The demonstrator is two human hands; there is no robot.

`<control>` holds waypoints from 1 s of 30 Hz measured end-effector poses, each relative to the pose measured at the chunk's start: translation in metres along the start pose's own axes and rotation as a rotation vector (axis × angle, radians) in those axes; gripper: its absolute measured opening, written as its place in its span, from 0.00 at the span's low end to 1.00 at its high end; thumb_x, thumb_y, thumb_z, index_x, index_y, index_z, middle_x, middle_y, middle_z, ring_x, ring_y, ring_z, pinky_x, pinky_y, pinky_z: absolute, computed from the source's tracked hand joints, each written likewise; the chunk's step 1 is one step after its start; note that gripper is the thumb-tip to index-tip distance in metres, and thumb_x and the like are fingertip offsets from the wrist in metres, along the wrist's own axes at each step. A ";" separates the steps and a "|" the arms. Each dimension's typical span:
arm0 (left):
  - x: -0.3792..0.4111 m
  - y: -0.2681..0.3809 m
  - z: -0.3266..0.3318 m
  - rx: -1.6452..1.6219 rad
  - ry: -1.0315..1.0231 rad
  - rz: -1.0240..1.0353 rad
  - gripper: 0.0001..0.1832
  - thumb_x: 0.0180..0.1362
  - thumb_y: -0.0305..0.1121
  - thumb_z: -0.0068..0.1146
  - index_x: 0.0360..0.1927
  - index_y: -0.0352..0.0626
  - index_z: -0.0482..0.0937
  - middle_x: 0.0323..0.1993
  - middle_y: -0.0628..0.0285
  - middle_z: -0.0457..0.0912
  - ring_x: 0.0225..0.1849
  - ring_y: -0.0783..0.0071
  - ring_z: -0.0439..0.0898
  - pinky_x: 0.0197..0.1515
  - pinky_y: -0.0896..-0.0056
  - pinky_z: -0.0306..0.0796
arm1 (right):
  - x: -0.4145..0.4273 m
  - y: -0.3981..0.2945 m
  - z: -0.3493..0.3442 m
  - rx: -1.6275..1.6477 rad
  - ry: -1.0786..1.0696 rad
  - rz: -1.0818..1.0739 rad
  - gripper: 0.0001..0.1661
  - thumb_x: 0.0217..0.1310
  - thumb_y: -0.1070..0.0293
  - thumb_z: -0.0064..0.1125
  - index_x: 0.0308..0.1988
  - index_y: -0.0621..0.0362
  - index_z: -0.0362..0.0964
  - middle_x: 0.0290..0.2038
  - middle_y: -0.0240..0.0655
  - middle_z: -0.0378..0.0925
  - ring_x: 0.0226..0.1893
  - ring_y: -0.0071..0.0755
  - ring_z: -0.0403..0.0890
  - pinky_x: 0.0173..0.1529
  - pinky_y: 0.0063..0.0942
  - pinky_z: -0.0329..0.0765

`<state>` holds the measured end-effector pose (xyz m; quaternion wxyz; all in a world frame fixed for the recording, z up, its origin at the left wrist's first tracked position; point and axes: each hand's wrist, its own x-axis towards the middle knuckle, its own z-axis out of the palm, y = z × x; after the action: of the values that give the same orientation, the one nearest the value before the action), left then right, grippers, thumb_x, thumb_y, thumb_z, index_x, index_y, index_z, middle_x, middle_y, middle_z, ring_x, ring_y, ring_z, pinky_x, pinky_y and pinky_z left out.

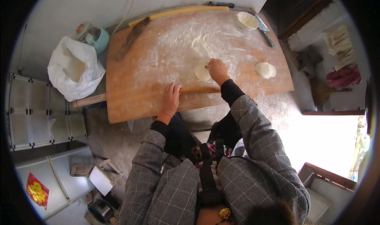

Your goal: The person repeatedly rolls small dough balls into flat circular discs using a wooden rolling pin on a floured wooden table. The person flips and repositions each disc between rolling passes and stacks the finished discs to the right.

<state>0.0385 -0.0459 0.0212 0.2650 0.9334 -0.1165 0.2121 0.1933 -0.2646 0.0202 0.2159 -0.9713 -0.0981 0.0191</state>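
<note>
On the floured wooden board [142, 73], my left hand [170, 100] rests at the left end of a wooden rolling pin [199, 90] near the board's front edge. The fingers lie against the pin; whether they grip it cannot be told. My right hand [218, 70] is curled at the right edge of a flat round of dough [202, 73], with a small reddish-brown tip showing at its fingers. What that tip belongs to is hidden. Overlapping dough rounds [263, 70] lie to the right. Loose flour [204, 44] is spread behind my right hand.
A bowl of flour [248, 20] and a cleaver [263, 32] stand at the back right. A brush of dry twigs [133, 36] and a long yellow rod [181, 12] lie at the back left. Left of the board are a white plastic bag [89, 79] and a light-blue jug [101, 41].
</note>
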 end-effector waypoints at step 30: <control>0.001 -0.014 0.014 0.204 0.101 -0.308 0.11 0.64 0.23 0.52 0.50 0.35 0.71 0.46 0.45 0.73 0.49 0.40 0.73 0.49 0.48 0.68 | -0.029 0.266 -0.164 0.006 0.155 0.058 0.36 0.45 0.53 0.77 0.52 0.58 0.78 0.50 0.48 0.77 0.54 0.53 0.75 0.58 0.43 0.71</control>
<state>0.0486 -0.0422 0.0047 0.2040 0.9504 0.0631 0.2262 0.2268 -0.5745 0.0559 0.2252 -0.9716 -0.0526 -0.0494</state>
